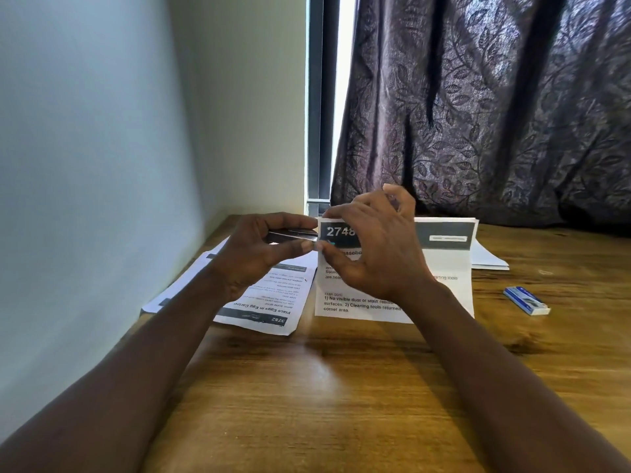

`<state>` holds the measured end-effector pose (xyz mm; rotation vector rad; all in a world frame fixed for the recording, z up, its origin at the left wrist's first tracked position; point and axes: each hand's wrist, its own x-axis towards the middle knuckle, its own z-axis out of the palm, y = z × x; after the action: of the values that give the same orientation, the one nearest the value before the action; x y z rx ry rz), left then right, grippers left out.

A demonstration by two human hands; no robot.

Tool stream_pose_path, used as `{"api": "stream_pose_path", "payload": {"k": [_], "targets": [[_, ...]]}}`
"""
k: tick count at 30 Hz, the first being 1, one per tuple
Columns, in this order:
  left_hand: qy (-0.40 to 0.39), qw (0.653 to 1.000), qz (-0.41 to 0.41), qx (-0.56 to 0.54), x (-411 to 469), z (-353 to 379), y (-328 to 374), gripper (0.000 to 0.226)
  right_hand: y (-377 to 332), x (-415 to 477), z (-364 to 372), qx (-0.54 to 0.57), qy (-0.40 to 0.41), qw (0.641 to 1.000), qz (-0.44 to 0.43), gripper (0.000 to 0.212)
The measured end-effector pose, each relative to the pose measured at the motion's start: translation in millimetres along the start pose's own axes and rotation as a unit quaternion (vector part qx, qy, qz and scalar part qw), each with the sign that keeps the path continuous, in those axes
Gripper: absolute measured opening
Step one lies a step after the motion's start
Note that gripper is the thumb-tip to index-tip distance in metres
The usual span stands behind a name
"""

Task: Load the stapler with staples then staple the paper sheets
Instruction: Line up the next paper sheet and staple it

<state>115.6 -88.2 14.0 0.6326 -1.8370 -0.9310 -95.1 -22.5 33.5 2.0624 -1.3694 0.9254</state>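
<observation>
Forearms [153,353] stretched over table [341,387] | left hand [259,254] curled round stapler [292,234], above paper sheets [444,288] | right hand [375,247] pinching its front end, staples unseen | staple box [527,301] aside | loading seemingly unfinished, stapling left.

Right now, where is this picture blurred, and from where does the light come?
Head view: daylight comes through the bright gap beside the curtain; the right hand is smeared by motion, so its grip cannot be read; the stapler in the left hand shows a small glare; the staple box and the sheet headed 2748 are fairly sharp.
</observation>
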Motion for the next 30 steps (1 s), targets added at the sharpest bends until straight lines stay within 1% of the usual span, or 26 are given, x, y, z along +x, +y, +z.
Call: {"api": "stream_pose_path", "payload": {"k": [2, 6, 10, 14, 17, 20, 22, 24, 27, 30], "targets": [[0.000, 1.000, 0.001, 0.004, -0.4, 0.9, -0.5, 0.041, 0.2, 0.2, 0.0, 0.066, -0.027, 0.997, 0.024, 0.045], [0.002, 1.000, -0.001, 0.028, -0.1, 4.9, -2.1, 0.039, 4.7, -0.4, 1.9, 0.130, -0.089, 0.986, 0.058, 0.040], [0.004, 0.999, -0.007, 0.035, -0.9, 7.3, -2.0, 0.039, 4.3, -0.2, 5.3, 0.178, -0.094, 0.975, 0.095, 0.039], [-0.001, 0.999, -0.005, 0.054, -0.8, 8.1, -0.5, 0.034, 4.2, -0.1, 4.7, 0.279, -0.131, 0.942, 0.130, 0.038], [-0.005, 0.998, -0.006, 0.056, -1.2, 8.8, -1.0, 0.031, 4.2, -1.0, 3.4, 0.308, -0.141, 0.931, 0.134, 0.035], [-0.004, 0.999, -0.013, 0.049, -1.7, 9.2, 0.5, 0.030, 1.5, -1.7, 3.8, 0.316, -0.131, 0.931, 0.128, 0.030], [-0.002, 0.998, -0.012, 0.058, -2.2, 8.4, 1.2, 0.032, 0.5, -2.7, 6.1, 0.281, -0.111, 0.947, 0.111, 0.029], [0.008, 0.998, -0.013, 0.053, -3.2, 7.0, 0.2, 0.034, 2.0, -4.7, 8.5, 0.240, -0.093, 0.961, 0.102, 0.034], [0.020, 0.999, -0.022, 0.013, -5.2, 8.0, -1.4, 0.039, 7.7, -10.7, 13.2, 0.208, -0.074, 0.970, 0.103, 0.045], [0.022, 0.999, -0.027, 0.005, -4.3, 10.0, -5.3, 0.040, 9.8, -15.9, 21.1, 0.229, -0.090, 0.963, 0.107, 0.036]]}}
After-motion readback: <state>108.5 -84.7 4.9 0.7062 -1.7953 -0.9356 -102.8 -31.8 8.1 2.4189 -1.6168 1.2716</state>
